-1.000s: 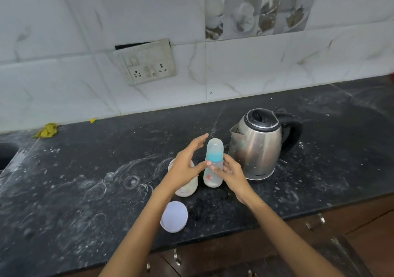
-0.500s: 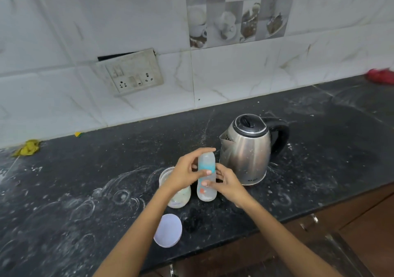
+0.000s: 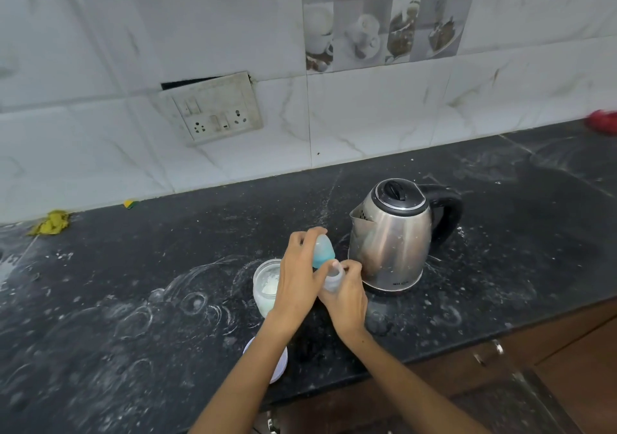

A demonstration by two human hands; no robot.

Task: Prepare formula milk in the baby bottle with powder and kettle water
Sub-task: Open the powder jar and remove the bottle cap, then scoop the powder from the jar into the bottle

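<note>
On the black counter [image 3: 133, 283] my right hand [image 3: 347, 300] grips the clear baby bottle [image 3: 334, 279] around its body, and the open neck shows above my fingers. My left hand [image 3: 298, 276] holds the bottle's cap [image 3: 323, 250], a clear dome on a blue ring, tilted just above and left of the neck. An open jar of white powder [image 3: 265, 280] stands directly left of the bottle, partly behind my left hand. The steel kettle [image 3: 394, 243] with black lid and handle stands just right of the bottle, spout toward my hands.
The jar's round white lid [image 3: 282, 365] lies near the counter's front edge under my left forearm. A wall socket plate [image 3: 213, 113] hangs loose on the tiles. A yellow rag [image 3: 51, 222] lies far left, a red object [image 3: 602, 120] far right. Powder smears cover the counter.
The cap was seated on the bottle; now it is off the neck and tilted in my left hand. My right hand keeps its grip on the bottle.
</note>
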